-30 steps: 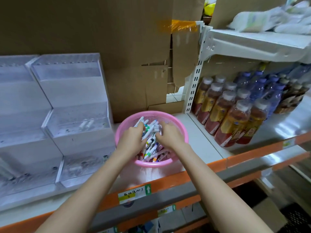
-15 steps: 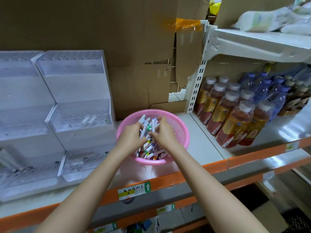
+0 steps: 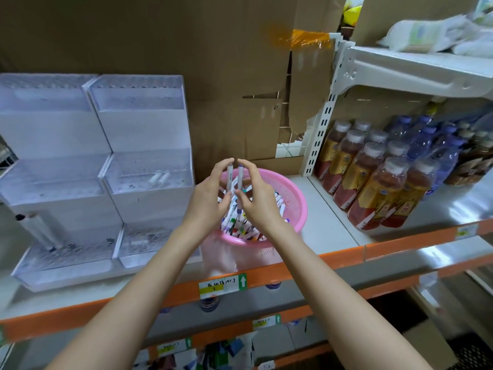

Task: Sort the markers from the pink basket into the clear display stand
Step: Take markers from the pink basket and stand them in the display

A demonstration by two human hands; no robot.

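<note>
Pink basket sits on the shelf, full of markers. Left hand pinches one white marker upright, and right hand pinches another marker, side by side above the basket. Clear stand is just left.

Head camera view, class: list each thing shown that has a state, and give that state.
Left hand: holding a marker upright.
Right hand: holding a marker upright.
Pink basket: still holds many markers.
Clear display stand: mostly empty, two markers on middle tier.
Bottles: capped, upright.
</note>
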